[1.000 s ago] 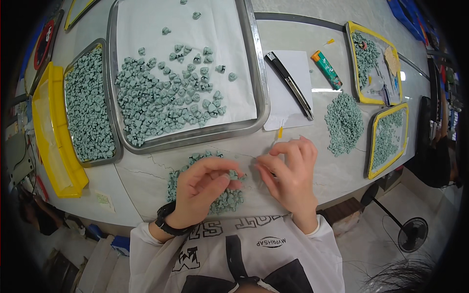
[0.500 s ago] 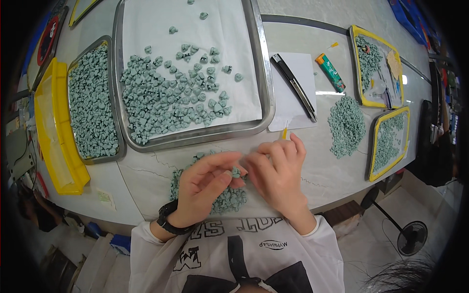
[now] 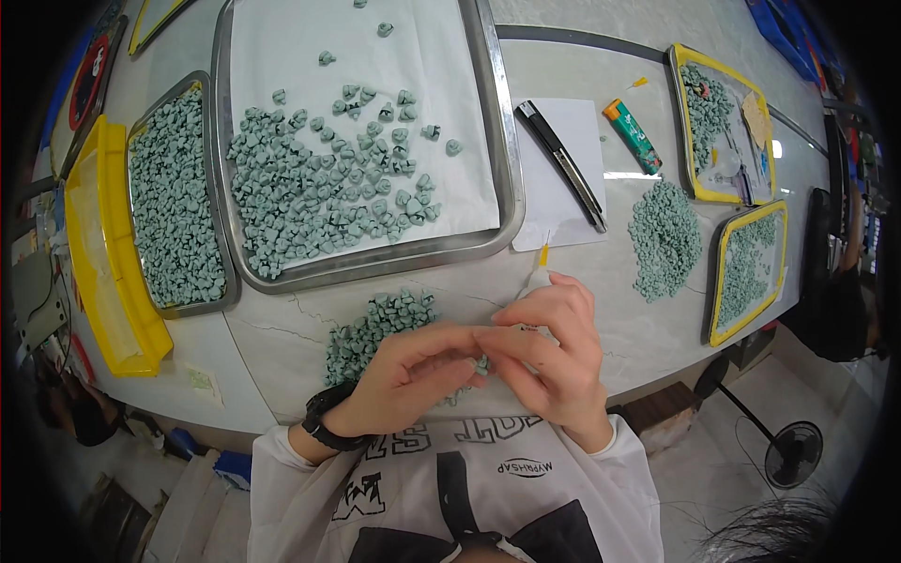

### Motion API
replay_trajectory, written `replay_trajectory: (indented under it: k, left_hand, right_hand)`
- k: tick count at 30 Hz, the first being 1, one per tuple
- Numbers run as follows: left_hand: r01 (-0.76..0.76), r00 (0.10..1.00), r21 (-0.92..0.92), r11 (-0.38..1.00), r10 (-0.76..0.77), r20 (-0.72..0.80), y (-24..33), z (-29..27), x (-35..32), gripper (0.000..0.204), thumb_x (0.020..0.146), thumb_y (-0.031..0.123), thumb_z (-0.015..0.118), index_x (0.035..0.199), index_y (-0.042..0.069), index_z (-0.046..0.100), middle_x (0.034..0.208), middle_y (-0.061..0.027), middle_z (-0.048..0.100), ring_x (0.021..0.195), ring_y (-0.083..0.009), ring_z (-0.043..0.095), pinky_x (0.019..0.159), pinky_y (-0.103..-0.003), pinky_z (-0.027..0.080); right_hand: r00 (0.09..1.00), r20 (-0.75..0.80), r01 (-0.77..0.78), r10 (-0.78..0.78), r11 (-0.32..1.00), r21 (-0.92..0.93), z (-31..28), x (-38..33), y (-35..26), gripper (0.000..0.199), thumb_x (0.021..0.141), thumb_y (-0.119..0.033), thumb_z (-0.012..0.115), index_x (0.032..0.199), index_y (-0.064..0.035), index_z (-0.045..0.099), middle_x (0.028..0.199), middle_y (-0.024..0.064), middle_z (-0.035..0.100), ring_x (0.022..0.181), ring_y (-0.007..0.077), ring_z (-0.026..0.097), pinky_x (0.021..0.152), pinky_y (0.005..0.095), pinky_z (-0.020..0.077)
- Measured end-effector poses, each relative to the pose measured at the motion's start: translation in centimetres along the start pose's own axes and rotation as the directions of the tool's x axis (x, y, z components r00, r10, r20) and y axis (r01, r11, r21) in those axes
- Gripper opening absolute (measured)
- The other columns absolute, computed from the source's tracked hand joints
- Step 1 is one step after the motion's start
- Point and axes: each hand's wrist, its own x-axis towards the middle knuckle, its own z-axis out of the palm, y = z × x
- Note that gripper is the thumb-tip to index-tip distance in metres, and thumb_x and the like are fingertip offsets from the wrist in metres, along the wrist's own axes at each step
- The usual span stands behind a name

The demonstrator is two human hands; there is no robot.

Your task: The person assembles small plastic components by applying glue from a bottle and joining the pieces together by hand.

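Observation:
My left hand (image 3: 418, 366), with a black watch at its wrist, is closed, its fingertips pinching a small grey-green piece (image 3: 482, 365). My right hand (image 3: 558, 352) meets it there, thumb and index finger bent against the piece. Tucked in the right hand is a small white needle-tip bottle (image 3: 538, 281); its yellow tip points away from me, and fingers cover most of its body. Just beyond and below the left hand lies a heap of similar grey-green pieces (image 3: 375, 324), partly hidden by that hand.
A paper-lined metal tray (image 3: 375, 253) of larger pieces stands ahead, a narrower full tray (image 3: 230, 291) and a yellow tray (image 3: 117, 253) left. A black cutter knife (image 3: 563, 164) lies on white paper; a green lighter (image 3: 633, 138), another heap (image 3: 664, 242) and yellow-rimmed trays (image 3: 718, 300) are right.
My right hand has closed in on the left fingertips, and its bottle's white body now shows. The left hand has shifted slightly nearer and right, uncovering more of the heap.

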Motion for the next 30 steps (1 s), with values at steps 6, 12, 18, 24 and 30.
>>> replay_trajectory:
  k: [6, 12, 18, 24, 30]
  left_hand:
    - [0.002, 1.0, -0.02, 1.0, -0.002, -0.006, 0.35, 0.35, 0.12, 0.031, 0.095, 0.002, 0.049, 0.125, -0.004, 0.053, 0.112, -0.012, 0.058, 0.101, -0.0195, 0.06, 0.086, -0.033, 0.053]
    - [0.041, 0.999, -0.048, 0.998, -0.041, 0.011, 0.46, 0.26, 0.04, 0.03, 0.095, 0.003, 0.05, 0.124, -0.005, 0.054, 0.108, -0.0115, 0.058, 0.097, -0.0195, 0.06, 0.083, -0.033, 0.051]
    - [0.05, 0.999, -0.064, 0.997, -0.05, 0.0, 0.81, 0.46, 0.13, 0.028, 0.095, 0.003, 0.05, 0.121, -0.004, 0.056, 0.105, -0.0115, 0.059, 0.095, -0.0189, 0.06, 0.081, -0.032, 0.05]
    - [0.043, 0.999, -0.064, 0.997, -0.043, 0.0, 0.8, 0.45, 0.1, 0.029, 0.094, 0.002, 0.05, 0.121, -0.004, 0.056, 0.103, -0.0111, 0.059, 0.094, -0.0186, 0.06, 0.081, -0.032, 0.05]
    - [0.022, 1.0, -0.048, 0.999, -0.022, 0.001, 0.6, 0.37, 0.02, 0.029, 0.095, 0.002, 0.049, 0.123, -0.004, 0.056, 0.105, -0.0112, 0.058, 0.095, -0.019, 0.061, 0.081, -0.032, 0.05]
  right_hand:
    - [0.999, 0.037, 0.019, -0.019, 1.0, -0.008, -0.79, 0.11, 0.04, 0.028, 0.061, -0.006, 0.073, 0.088, -0.012, 0.073, 0.09, 0.0026, 0.063, 0.078, 0.021, 0.057, 0.089, 0.0474, 0.0412]
    - [0.995, 0.059, 0.077, -0.078, 0.997, 0.023, -0.81, 0.15, 0.31, 0.029, 0.058, -0.007, 0.069, 0.087, -0.0109, 0.072, 0.09, 0.0039, 0.064, 0.077, 0.0218, 0.057, 0.086, 0.0451, 0.043]
    - [0.998, 0.04, 0.05, -0.054, 0.996, 0.076, -0.81, 0.12, 0.48, 0.03, 0.058, -0.005, 0.067, 0.088, -0.0091, 0.071, 0.089, 0.0042, 0.064, 0.076, 0.0223, 0.057, 0.083, 0.0438, 0.0443]
    - [0.993, 0.08, 0.073, -0.082, 0.992, 0.103, -1.05, 0.5, 0.39, 0.024, 0.061, -0.002, 0.069, 0.084, -0.0087, 0.069, 0.087, 0.0041, 0.063, 0.076, 0.0217, 0.058, 0.081, 0.0434, 0.0456]
    - [0.998, 0.019, 0.055, -0.058, 0.99, 0.128, -0.83, 0.27, 0.64, 0.026, 0.059, -0.002, 0.074, 0.083, -0.0079, 0.067, 0.085, 0.0046, 0.062, 0.073, 0.0223, 0.058, 0.078, 0.0423, 0.0468]
